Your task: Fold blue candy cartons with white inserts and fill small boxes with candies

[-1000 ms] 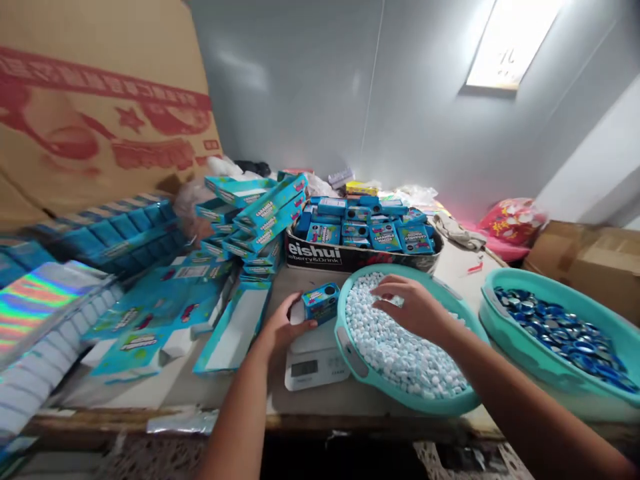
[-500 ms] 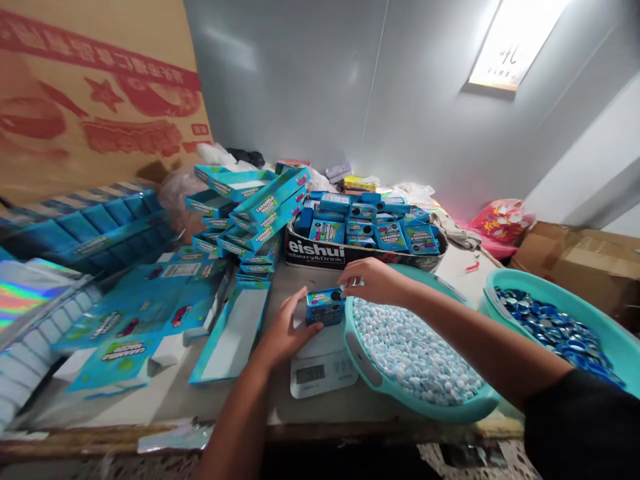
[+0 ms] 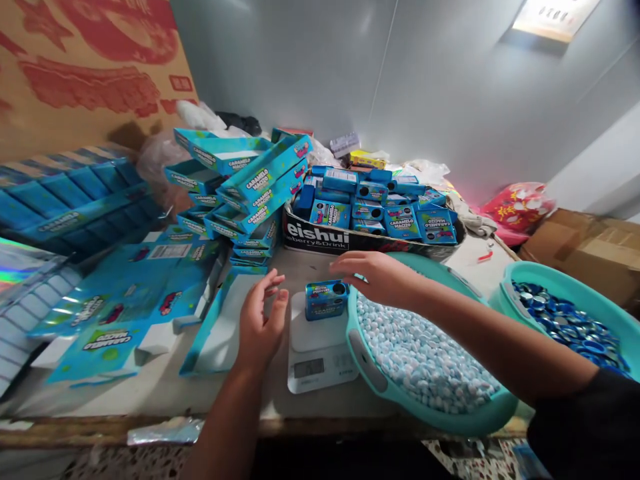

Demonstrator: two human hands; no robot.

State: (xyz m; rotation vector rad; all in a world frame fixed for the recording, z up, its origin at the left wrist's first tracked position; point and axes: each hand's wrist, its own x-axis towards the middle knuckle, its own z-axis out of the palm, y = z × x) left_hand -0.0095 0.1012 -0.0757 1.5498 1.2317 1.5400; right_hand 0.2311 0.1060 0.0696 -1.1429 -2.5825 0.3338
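Note:
A small blue candy box (image 3: 327, 301) stands upright on the white digital scale (image 3: 305, 333), touched by neither hand. Left of the scale, my left hand (image 3: 263, 320) is raised with its fingers apart and nothing in it, partly over a shallow blue tray (image 3: 227, 317). My right hand (image 3: 377, 275) hovers at the box's upper right, above the edge of a teal basin (image 3: 367, 357) full of pale blue and white candies (image 3: 430, 360). Its fingers are stretched out and hold nothing visible.
Blue trays (image 3: 260, 187) are stacked behind my left hand. An open carton (image 3: 320, 237) of small blue boxes stands at the back. Flat printed cardboard (image 3: 130, 307) lies left. Another teal basin (image 3: 565, 283) with shiny blue pieces is at the right.
My left hand has let go of the box and moved left. My right hand has come off its upper corner. The box now stands alone on the scale. The view has shifted slightly.

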